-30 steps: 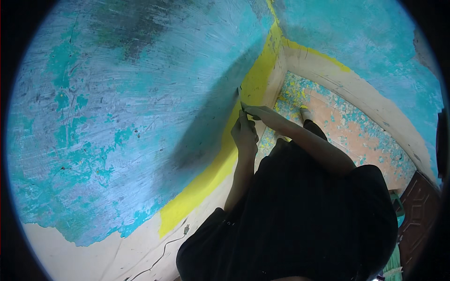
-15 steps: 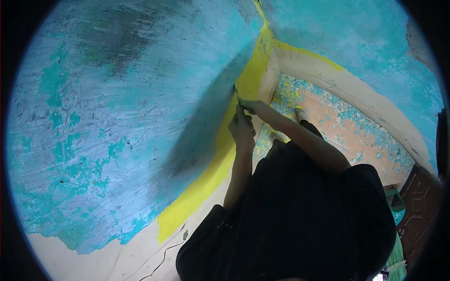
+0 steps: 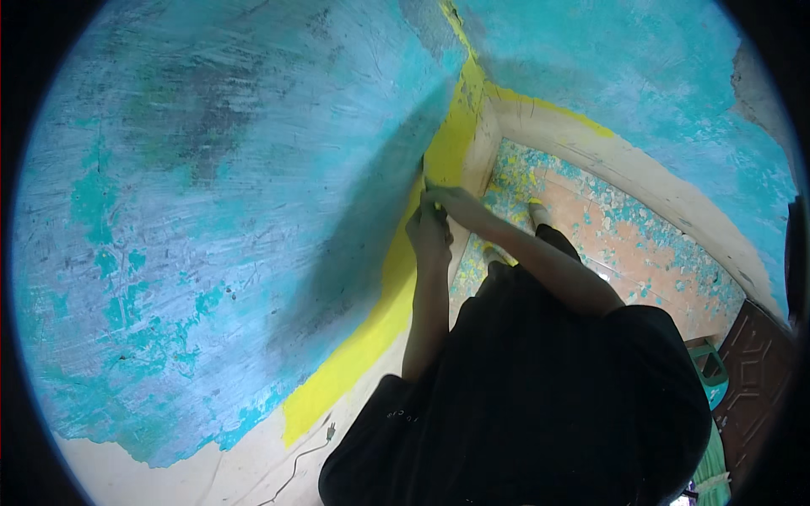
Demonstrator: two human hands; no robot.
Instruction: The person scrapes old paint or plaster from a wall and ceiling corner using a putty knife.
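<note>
Both my hands meet at the yellow band (image 3: 346, 384) that runs along the wall between the blue part and the pale strip beneath. My left hand (image 3: 429, 233) is closed, its fingers curled, just below the other. My right hand (image 3: 453, 201) is closed too and touches or nearly touches the left. A thin dark edge shows on the wall past the fingertips, where the yellow meets the blue. Whatever the fingers grip is hidden or too small to name.
Scraped blue wall (image 3: 169, 253) rises at the left. Paint flakes cover much of the tiled floor (image 3: 582, 211). A cord with a plug (image 3: 330, 433) lies against the pale area at lower left. A teal plastic object (image 3: 713, 371) and a brown panelled door (image 3: 755, 363) are at right.
Both hands have shifted slightly left and down in the picture, drawing closer together, with the right hand now overlapping the left fingertips. The view has tilted a little.
</note>
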